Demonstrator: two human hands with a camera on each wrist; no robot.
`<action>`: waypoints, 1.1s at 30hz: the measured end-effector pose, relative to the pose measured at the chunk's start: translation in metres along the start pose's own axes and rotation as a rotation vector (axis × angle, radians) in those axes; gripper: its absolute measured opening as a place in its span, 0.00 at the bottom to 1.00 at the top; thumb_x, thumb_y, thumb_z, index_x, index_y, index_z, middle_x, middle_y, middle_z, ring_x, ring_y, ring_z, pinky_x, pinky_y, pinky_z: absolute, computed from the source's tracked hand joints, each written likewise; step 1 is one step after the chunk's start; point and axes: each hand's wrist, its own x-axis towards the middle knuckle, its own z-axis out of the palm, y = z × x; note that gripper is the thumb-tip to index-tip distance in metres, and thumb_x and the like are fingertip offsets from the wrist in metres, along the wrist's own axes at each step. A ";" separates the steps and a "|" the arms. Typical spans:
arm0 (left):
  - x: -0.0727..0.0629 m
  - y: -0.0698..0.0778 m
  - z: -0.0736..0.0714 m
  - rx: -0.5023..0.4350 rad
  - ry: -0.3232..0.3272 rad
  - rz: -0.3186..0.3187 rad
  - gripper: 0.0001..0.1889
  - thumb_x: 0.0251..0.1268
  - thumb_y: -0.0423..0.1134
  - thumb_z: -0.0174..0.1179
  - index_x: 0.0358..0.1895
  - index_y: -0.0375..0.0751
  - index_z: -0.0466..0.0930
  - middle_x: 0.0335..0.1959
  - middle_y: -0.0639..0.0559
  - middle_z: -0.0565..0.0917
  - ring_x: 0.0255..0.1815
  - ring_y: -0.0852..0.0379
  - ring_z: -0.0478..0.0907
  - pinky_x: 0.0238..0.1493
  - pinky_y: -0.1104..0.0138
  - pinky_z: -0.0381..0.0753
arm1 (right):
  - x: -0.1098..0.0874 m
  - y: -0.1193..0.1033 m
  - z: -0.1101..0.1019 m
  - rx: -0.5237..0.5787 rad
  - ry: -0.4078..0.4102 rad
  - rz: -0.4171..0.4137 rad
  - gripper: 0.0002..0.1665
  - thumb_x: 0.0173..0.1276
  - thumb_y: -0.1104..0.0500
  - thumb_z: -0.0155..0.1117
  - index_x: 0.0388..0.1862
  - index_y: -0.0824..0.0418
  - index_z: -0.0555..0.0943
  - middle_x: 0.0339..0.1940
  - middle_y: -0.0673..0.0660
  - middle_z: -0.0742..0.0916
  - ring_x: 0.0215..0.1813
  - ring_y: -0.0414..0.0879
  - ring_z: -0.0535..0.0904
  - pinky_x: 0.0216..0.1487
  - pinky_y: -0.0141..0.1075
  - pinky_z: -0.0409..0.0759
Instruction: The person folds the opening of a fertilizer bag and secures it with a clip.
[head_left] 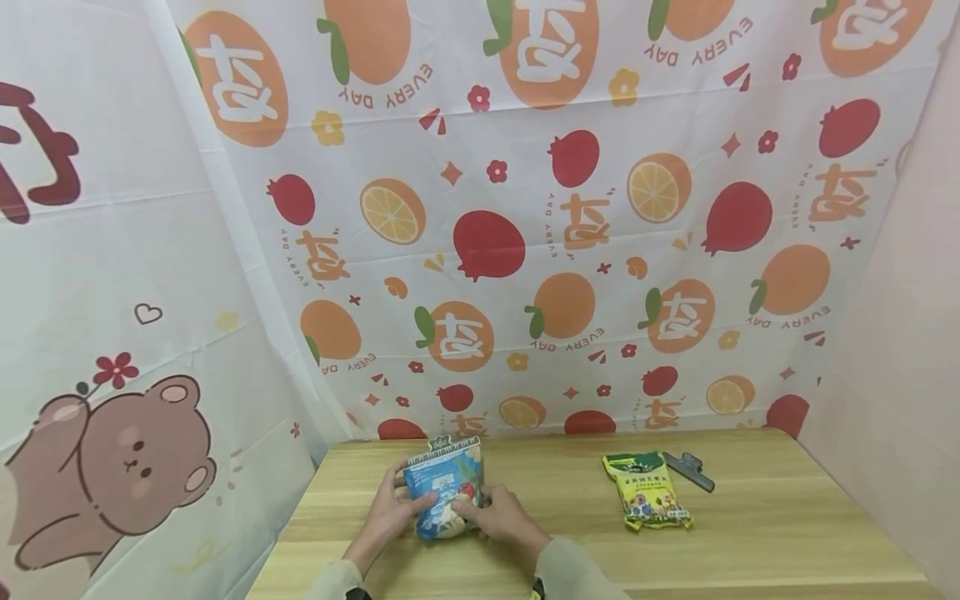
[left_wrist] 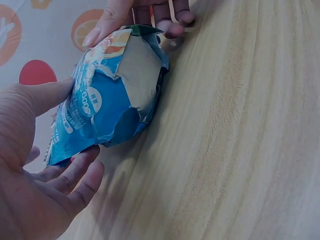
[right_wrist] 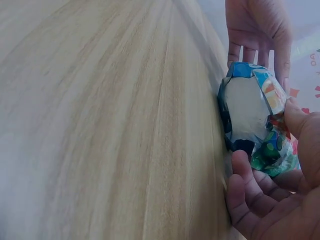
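Both hands grasp one blue bag (head_left: 444,482): in the head view the left hand (head_left: 390,510) holds it at about 8 o'clock and the right hand (head_left: 501,515) at about 4 o'clock, each thumb on the printed front. Neither hand is nearer, since both touch it, and from the midpoint between them most of the bag lies toward 12 o'clock. Its long axis runs close to 12-to-6, the striped top edge (head_left: 444,452) at 12. Well apart, toward 3 o'clock from the bag, a yellow packet (head_left: 643,492) lies on the wooden table (head_left: 738,542), with a dark clip (head_left: 692,472) just beside it at about 2 o'clock; the right hand is the nearer to both. From the left wrist, the bag slants from its striped edge at 7 o'clock to its other end at 1, where the right hand is; the left thumb touches the printed face, fingers underneath. From the right wrist, the pale base (right_wrist: 246,107) shows, the right hand gripping around 5 o'clock and the left at 12; whether the base rests fully on the table, I cannot tell.
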 end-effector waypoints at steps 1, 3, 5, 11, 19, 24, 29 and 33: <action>0.000 0.000 0.000 0.004 0.001 -0.001 0.50 0.60 0.41 0.73 0.78 0.33 0.49 0.69 0.21 0.64 0.54 0.36 0.81 0.49 0.54 0.86 | 0.000 0.000 0.000 -0.003 0.002 0.001 0.34 0.67 0.38 0.69 0.57 0.64 0.82 0.28 0.54 0.85 0.24 0.44 0.78 0.23 0.34 0.75; 0.000 0.000 -0.001 0.014 0.005 0.000 0.49 0.60 0.42 0.73 0.78 0.33 0.50 0.69 0.21 0.64 0.56 0.34 0.80 0.51 0.53 0.86 | 0.001 -0.001 0.001 -0.011 0.010 0.001 0.35 0.67 0.37 0.68 0.57 0.64 0.82 0.27 0.54 0.85 0.24 0.44 0.77 0.22 0.34 0.74; 0.000 0.000 -0.002 0.038 0.013 -0.001 0.49 0.60 0.44 0.73 0.78 0.33 0.51 0.69 0.20 0.65 0.59 0.31 0.78 0.54 0.49 0.84 | 0.002 -0.001 0.002 -0.021 0.019 0.006 0.36 0.66 0.36 0.68 0.56 0.64 0.83 0.26 0.53 0.85 0.22 0.43 0.75 0.21 0.33 0.73; -0.002 -0.001 -0.005 0.094 0.023 -0.021 0.49 0.60 0.46 0.73 0.77 0.33 0.53 0.68 0.19 0.67 0.65 0.24 0.72 0.59 0.42 0.80 | 0.001 -0.002 0.010 -0.025 0.046 0.027 0.34 0.64 0.34 0.68 0.54 0.61 0.85 0.17 0.49 0.80 0.15 0.39 0.68 0.15 0.30 0.67; -0.004 -0.001 -0.008 0.104 0.025 -0.024 0.48 0.63 0.46 0.71 0.76 0.29 0.52 0.67 0.17 0.67 0.66 0.22 0.70 0.56 0.45 0.83 | 0.003 -0.007 0.015 -0.034 0.064 0.052 0.34 0.64 0.33 0.68 0.51 0.61 0.86 0.14 0.48 0.76 0.14 0.39 0.67 0.14 0.29 0.66; -0.004 -0.003 -0.010 0.119 0.035 -0.025 0.47 0.63 0.47 0.71 0.76 0.28 0.52 0.66 0.17 0.69 0.66 0.23 0.71 0.60 0.43 0.80 | 0.003 -0.009 0.018 -0.038 0.070 0.074 0.34 0.64 0.33 0.68 0.50 0.61 0.85 0.15 0.48 0.77 0.14 0.39 0.67 0.13 0.29 0.65; -0.004 -0.004 -0.010 0.104 0.036 -0.030 0.47 0.64 0.46 0.70 0.76 0.28 0.52 0.66 0.16 0.69 0.66 0.23 0.71 0.57 0.46 0.83 | 0.004 -0.010 0.020 -0.049 0.079 0.083 0.33 0.64 0.32 0.68 0.45 0.61 0.86 0.15 0.48 0.77 0.14 0.40 0.68 0.13 0.29 0.64; -0.004 -0.008 -0.010 0.099 0.040 -0.050 0.47 0.64 0.45 0.70 0.75 0.27 0.52 0.65 0.15 0.69 0.64 0.24 0.73 0.51 0.51 0.86 | 0.004 -0.010 0.022 -0.050 0.075 0.091 0.32 0.64 0.31 0.67 0.41 0.59 0.86 0.15 0.48 0.77 0.14 0.39 0.68 0.13 0.29 0.64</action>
